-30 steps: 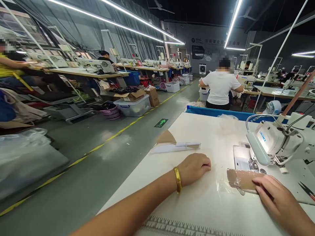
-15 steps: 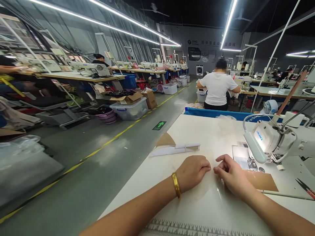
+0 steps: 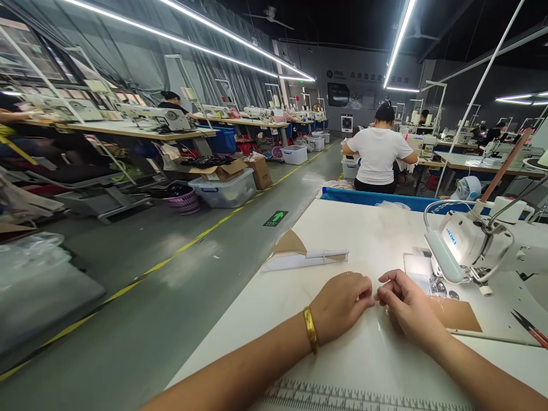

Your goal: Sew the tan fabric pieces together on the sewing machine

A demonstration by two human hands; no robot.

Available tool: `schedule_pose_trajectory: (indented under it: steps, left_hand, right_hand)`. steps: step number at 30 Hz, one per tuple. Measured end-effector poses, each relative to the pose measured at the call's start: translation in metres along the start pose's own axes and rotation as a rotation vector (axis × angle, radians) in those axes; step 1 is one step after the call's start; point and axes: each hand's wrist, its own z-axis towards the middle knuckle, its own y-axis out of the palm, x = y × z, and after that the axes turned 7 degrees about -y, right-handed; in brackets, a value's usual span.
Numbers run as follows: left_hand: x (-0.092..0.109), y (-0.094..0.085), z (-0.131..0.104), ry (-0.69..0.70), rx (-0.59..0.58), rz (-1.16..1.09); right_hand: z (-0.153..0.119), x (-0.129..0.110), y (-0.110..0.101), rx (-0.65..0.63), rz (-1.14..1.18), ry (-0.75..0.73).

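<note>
Over the white table [image 3: 240, 337], my left hand [image 3: 342, 305], with a gold bangle [image 3: 311, 330] at the wrist, has its fingers curled into a pinch. Opposite it, my right hand [image 3: 405, 308] is also closed, thumb against bent fingers, its tips almost meeting the left ones. Whatever they pinch is too small or too clear to make out; faint clear glints show beneath them. Beside my right hand lies a brown card piece [image 3: 458, 314], partly hidden by it. The white sewing machine [image 3: 460, 245] stands just beyond, its lamp lit.
A clear ruler [image 3: 363, 397] lies along the near edge. Folded white paper and brown card [image 3: 308, 260] lie at the table's left edge. Red-handled scissors [image 3: 531, 329] rest at the right. Blue cloth [image 3: 377, 198] edges the far side; a person in white [image 3: 379, 151] sits beyond.
My left hand has moved slightly right, closer to my right hand, and its fingers have shifted. The right fingertips have drawn a little closer together.
</note>
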Motion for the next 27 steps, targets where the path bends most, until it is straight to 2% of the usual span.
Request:
schedule_pose_trajectory:
  steps: [4, 9, 13, 16, 18, 20, 22, 24, 26, 27]
  left_hand:
    - [-0.001, -0.008, 0.001, -0.066, -0.027, -0.056]
    - [-0.004, -0.023, 0.0, -0.167, -0.047, -0.199]
    - [-0.003, -0.042, -0.001, -0.19, 0.093, -0.276]
    - [0.012, -0.053, -0.007, -0.085, 0.169, -0.269]
    - [0.029, -0.05, -0.011, 0.058, 0.114, -0.226]
    - [0.045, -0.041, -0.013, 0.236, -0.033, -0.223]
    - [0.053, -0.029, -0.009, 0.324, -0.119, -0.279]
    - [0.052, -0.02, -0.001, 0.245, -0.055, -0.334]
    - [0.042, -0.014, 0.011, 0.092, 0.021, -0.323]
    - [0.036, -0.012, 0.018, 0.047, 0.005, -0.288]
  right_hand:
    - [-0.003, -0.001, 0.001, 0.009, 0.01, -0.005]
    - [-0.01, 0.004, 0.006, -0.1, -0.192, -0.136]
    - [-0.011, 0.008, 0.007, -0.108, -0.224, -0.148]
    - [-0.01, 0.005, 0.001, -0.096, -0.091, -0.077]
    - [-0.01, -0.002, -0.008, -0.077, 0.098, 0.021]
    - [-0.015, -0.01, -0.02, -0.101, 0.265, 0.11]
    - [-0.023, -0.016, -0.033, -0.099, 0.289, 0.133]
    - [-0.035, -0.018, -0.048, -0.016, 0.198, 0.124]
    - [-0.049, -0.016, -0.063, 0.077, 0.108, 0.143]
    - [-0.057, -0.012, -0.071, 0.102, 0.077, 0.16]
